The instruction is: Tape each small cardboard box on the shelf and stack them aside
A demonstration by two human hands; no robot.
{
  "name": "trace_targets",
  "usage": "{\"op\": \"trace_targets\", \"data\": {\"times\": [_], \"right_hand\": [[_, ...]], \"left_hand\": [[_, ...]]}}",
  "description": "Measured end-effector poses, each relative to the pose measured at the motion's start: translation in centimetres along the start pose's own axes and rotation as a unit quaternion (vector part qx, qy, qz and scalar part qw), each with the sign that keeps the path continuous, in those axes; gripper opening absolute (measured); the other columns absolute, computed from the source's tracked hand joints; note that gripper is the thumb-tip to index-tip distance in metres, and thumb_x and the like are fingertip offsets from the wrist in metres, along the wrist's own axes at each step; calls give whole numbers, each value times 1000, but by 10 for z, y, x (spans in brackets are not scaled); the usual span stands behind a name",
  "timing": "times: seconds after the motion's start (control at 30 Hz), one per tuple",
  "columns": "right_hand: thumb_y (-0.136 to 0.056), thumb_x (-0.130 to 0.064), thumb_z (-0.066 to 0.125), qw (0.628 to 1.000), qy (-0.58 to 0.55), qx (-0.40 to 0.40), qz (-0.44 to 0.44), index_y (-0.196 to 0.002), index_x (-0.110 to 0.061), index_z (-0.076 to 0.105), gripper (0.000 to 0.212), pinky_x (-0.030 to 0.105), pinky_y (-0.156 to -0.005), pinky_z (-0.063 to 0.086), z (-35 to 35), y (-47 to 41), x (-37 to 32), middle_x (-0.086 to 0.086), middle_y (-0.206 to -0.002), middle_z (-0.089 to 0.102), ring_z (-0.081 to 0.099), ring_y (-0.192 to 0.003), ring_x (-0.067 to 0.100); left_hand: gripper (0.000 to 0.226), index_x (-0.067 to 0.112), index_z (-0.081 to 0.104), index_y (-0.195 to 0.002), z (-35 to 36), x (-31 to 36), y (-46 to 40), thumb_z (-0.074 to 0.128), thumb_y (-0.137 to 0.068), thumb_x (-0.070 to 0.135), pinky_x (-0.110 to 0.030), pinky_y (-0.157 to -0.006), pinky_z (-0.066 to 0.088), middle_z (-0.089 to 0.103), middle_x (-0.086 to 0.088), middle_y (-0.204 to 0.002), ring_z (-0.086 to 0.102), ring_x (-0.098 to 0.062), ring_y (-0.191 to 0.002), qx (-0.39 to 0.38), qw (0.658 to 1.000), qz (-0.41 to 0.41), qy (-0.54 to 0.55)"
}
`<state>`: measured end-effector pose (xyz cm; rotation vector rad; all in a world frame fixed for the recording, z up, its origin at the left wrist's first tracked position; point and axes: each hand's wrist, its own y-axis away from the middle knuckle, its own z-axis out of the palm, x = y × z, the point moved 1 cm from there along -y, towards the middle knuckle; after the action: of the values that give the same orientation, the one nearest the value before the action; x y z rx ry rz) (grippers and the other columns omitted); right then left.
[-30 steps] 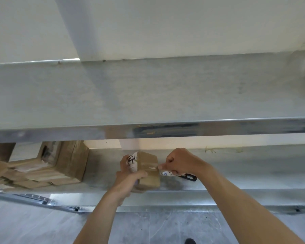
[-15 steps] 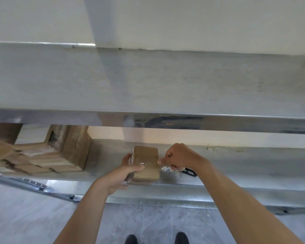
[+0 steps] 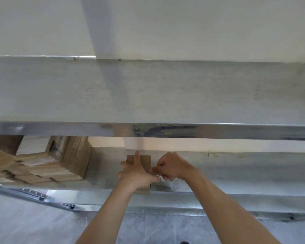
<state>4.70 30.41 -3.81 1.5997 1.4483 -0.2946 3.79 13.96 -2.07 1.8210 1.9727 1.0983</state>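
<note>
We press a small cardboard box (image 3: 144, 160) flat on the lower metal shelf (image 3: 236, 175).

Our left hand (image 3: 136, 172) lies on top of the box with fingers straight and spread. Our right hand (image 3: 171, 166), just right of the box, is curled tight around something whitish we cannot make out. A stack of boxes (image 3: 63, 164) sits further left on the shelf.

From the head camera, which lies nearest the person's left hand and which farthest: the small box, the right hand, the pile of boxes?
1. Small box, directly under the left hand.
2. Right hand, just to its right, nearly touching.
3. Pile of boxes, farther left on the shelf.
</note>
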Motion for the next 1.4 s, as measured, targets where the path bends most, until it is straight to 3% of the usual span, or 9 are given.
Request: {"op": "trace_targets", "data": {"times": [0.13,0.47,0.63,0.8,0.93,1.13,1.2,1.3,1.4], "right_hand": [[-86,-48,72,1000,-4,-16,-13,-70,-11,71,40,27,-60,52,-1,1,3,-3,-58,67,55,-48,9],[-79,-56,76,1000,7,-9,-22,-68,-12,72,46,24,-59,50,-11,8,7,2,-62,71,58,-52,10],[-75,-60,78,1000,8,7,-27,-66,-13,73,49,27,-65,55,-19,10,20,3,-65,73,61,-54,9],[-77,-58,78,1000,21,15,-14,-65,-13,73,47,29,-64,57,-34,16,34,4,-61,72,61,-51,11],[-79,-56,78,1000,23,9,10,-70,-10,74,47,20,-55,53,-38,19,39,5,-59,71,61,-48,12],[-79,-51,79,999,17,8,29,-69,-7,74,45,26,-58,51,-24,13,32,3,-55,68,55,-45,11],[-78,-52,79,999,22,9,29,-68,-8,74,45,26,-58,52,-21,10,29,3,-56,69,55,-45,10],[-78,-52,79,999,26,0,33,-70,-8,75,46,25,-56,52,-16,7,23,4,-58,70,57,-46,11],[-79,-52,79,999,36,-3,27,-70,-8,74,46,22,-53,50,-11,6,14,2,-56,69,58,-46,12]], "left_hand": [[121,41,-9,-154,4,-3,-5,76,-70,46,-44,-105,48,3,-19,-154,48,-42,-125,33,999,-7,10],[114,46,7,-147,0,-16,-2,78,-58,45,-45,-91,57,22,-7,-134,54,-37,-111,47,995,18,84],[92,54,21,-128,-1,-28,1,76,-57,38,-28,-52,51,48,-12,-124,62,-30,-88,1,969,31,245],[72,47,30,-124,3,-43,0,77,-76,20,-36,-64,55,54,-8,-121,61,-33,-103,-73,923,57,374],[77,53,35,-123,9,-52,-9,79,-67,24,-44,-74,58,50,-5,-128,58,-36,-113,-111,892,62,433],[78,52,41,-124,23,-63,-21,78,-66,16,-51,-75,56,52,-10,-136,59,-43,-115,-146,838,51,523],[82,50,39,-129,20,-68,-21,82,-67,18,-53,-80,59,57,-10,-133,62,-40,-113,-141,849,54,506],[85,48,36,-137,7,-77,-21,88,-75,20,-43,-76,61,64,-12,-123,68,-33,-105,-113,886,64,446],[87,54,36,-139,-3,-87,-20,90,-73,36,-40,-82,62,58,-5,-129,67,-27,-107,-56,920,79,379]]}}
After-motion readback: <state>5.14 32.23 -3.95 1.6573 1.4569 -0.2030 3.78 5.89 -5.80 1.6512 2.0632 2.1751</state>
